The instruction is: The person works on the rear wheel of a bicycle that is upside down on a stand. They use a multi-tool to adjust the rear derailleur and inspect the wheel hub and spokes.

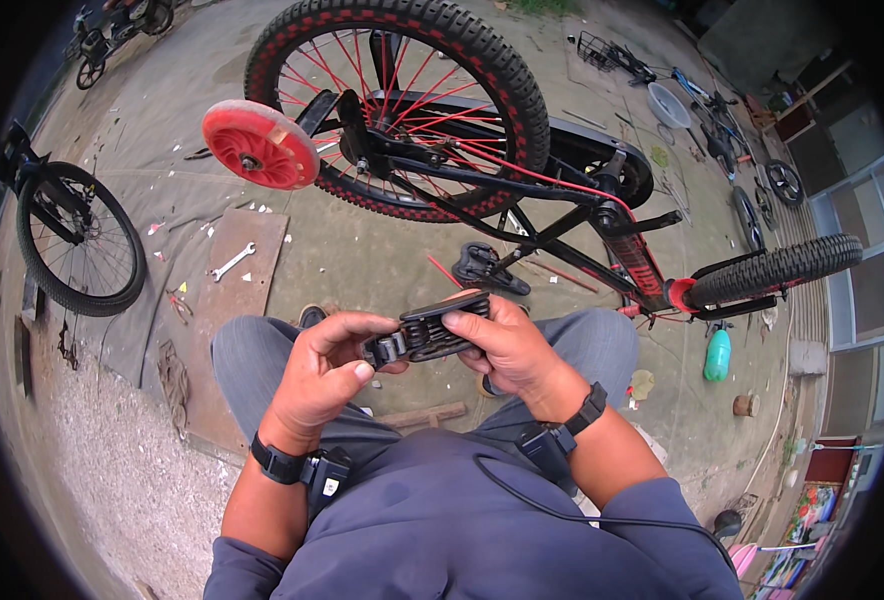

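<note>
Both hands hold a compact black ribbed part [432, 335] with a grey metal end over my lap; its exact kind I cannot make out. My left hand [317, 365] grips the grey metal end, thumb below and fingers behind. My right hand [517, 345] wraps the black body, its thumb pressed on top. Beyond them a black-and-red bicycle [562, 235] stretches across the ground. Its rear wheel [517, 110] has red spokes, and a red training wheel [262, 145] is beside it. The front wheel [782, 270] points off to the right.
A wrench [234, 261] lies on a brown board [247, 225] at the left, with pliers [179, 306] nearby. Another bicycle wheel [82, 240] stands far left. A green bottle [718, 355] is at the right. More bicycles [727, 140] and a white basin [669, 105] are farther back.
</note>
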A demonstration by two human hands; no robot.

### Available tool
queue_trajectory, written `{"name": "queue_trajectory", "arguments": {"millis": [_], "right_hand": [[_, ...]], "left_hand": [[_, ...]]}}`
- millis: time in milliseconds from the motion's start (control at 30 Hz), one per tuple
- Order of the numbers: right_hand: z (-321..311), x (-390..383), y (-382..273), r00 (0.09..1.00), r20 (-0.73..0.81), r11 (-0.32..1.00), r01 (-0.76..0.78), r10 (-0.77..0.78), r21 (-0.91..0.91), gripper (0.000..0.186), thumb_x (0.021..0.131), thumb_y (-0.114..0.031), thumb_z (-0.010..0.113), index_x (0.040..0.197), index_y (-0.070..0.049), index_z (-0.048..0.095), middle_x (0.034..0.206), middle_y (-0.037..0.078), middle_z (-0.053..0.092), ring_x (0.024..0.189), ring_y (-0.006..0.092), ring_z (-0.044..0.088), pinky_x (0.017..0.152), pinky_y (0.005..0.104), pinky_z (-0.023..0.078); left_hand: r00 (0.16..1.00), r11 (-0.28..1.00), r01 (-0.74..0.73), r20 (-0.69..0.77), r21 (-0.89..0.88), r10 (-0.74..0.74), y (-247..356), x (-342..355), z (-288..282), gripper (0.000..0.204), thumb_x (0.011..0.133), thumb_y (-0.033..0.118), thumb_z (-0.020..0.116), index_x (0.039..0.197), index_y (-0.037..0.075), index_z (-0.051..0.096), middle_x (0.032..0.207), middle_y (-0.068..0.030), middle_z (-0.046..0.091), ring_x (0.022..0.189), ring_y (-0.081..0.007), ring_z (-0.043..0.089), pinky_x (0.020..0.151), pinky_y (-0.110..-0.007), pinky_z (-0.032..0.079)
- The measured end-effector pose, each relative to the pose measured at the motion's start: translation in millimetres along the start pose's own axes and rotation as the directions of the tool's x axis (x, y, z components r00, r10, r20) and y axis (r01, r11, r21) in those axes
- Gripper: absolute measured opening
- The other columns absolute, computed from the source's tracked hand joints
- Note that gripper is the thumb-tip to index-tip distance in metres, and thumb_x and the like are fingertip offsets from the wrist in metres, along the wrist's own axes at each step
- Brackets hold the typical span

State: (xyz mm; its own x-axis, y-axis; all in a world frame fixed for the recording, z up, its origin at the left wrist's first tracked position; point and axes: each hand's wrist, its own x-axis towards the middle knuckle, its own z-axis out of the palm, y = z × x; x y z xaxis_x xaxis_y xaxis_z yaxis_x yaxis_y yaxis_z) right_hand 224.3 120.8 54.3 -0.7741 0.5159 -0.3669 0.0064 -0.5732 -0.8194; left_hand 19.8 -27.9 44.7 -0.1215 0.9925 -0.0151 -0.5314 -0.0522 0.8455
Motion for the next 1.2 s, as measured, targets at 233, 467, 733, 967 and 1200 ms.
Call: {"name": "queue_trajectory", "arguments": {"millis": [233, 467, 733, 967, 1200], "right_hand": [[-6.3, -2.3, -7.2, 0.998, 0.042, 0.997, -0.05, 0.053, -0.057, 0.026, 0.101, -0.028, 0.07, 0.105, -0.003, 0.073, 0.07, -0.004, 0.056, 0.055, 0.0042, 0.043, 0.047, 0.0226, 0.03], [-7.7, -2.4, -5.1, 0.996, 0.018, 0.993, -0.082, 0.084, -0.087, 0.026, 0.1, -0.028, 0.07, 0.104, -0.003, 0.073, 0.068, -0.004, 0.054, 0.054, 0.0047, 0.042, 0.048, 0.0231, 0.03], [-4.4, -1.7, -5.7, 0.999, 0.011, 0.996, -0.038, 0.039, -0.079, 0.025, 0.101, -0.027, 0.069, 0.101, -0.003, 0.072, 0.068, -0.004, 0.056, 0.053, 0.0046, 0.042, 0.047, 0.0233, 0.031], [-1.1, 0.2, -4.3, 0.997, -0.003, 0.997, -0.075, 0.075, 0.015, 0.025, 0.103, -0.027, 0.066, 0.107, -0.002, 0.07, 0.069, -0.004, 0.056, 0.052, 0.0039, 0.04, 0.046, 0.022, 0.029], [-5.3, -11.2, -20.0, 0.993, 0.078, 0.993, -0.078, 0.085, -0.083, 0.033, 0.101, -0.019, 0.064, 0.127, 0.001, 0.061, 0.093, 0.002, 0.061, 0.069, 0.0076, 0.053, 0.06, 0.0222, 0.042]], "left_hand": [[1.0, 1.0, -0.006, 0.012, -0.004, 0.006, -1.2, -0.8, 2.0, 0.05, 0.09, 0.019, 0.074, 0.132, -0.005, 0.063, 0.122, -0.0144, 0.069, 0.109, -0.0234, 0.071, 0.099, -0.04, 0.057], [1.0, 1.0, 0.015, 0.015, 0.025, -0.015, -1.3, -1.5, 0.5, 0.05, 0.089, 0.017, 0.073, 0.132, -0.005, 0.063, 0.123, -0.0145, 0.069, 0.11, -0.0235, 0.071, 0.1, -0.04, 0.057], [1.0, 0.999, 0.025, 0.015, -0.041, -0.024, -0.5, 0.3, 1.5, 0.058, 0.088, 0.019, 0.075, 0.14, -0.004, 0.059, 0.13, -0.0142, 0.066, 0.115, -0.0244, 0.068, 0.103, -0.042, 0.056], [0.993, 0.997, 0.073, -0.097, 0.032, -0.069, -1.5, 3.2, 15.5, 0.064, 0.085, 0.009, 0.086, 0.142, 0.0, 0.058, 0.13, -0.0152, 0.065, 0.114, -0.0285, 0.069, 0.095, -0.043, 0.062], [0.982, 0.999, 0.05, -0.18, -0.013, -0.051, -7.8, 0.6, 5.3, 0.051, 0.092, 0.006, 0.08, 0.139, -0.001, 0.061, 0.115, -0.0104, 0.072, 0.098, -0.0188, 0.072, 0.087, -0.034, 0.063]]}}
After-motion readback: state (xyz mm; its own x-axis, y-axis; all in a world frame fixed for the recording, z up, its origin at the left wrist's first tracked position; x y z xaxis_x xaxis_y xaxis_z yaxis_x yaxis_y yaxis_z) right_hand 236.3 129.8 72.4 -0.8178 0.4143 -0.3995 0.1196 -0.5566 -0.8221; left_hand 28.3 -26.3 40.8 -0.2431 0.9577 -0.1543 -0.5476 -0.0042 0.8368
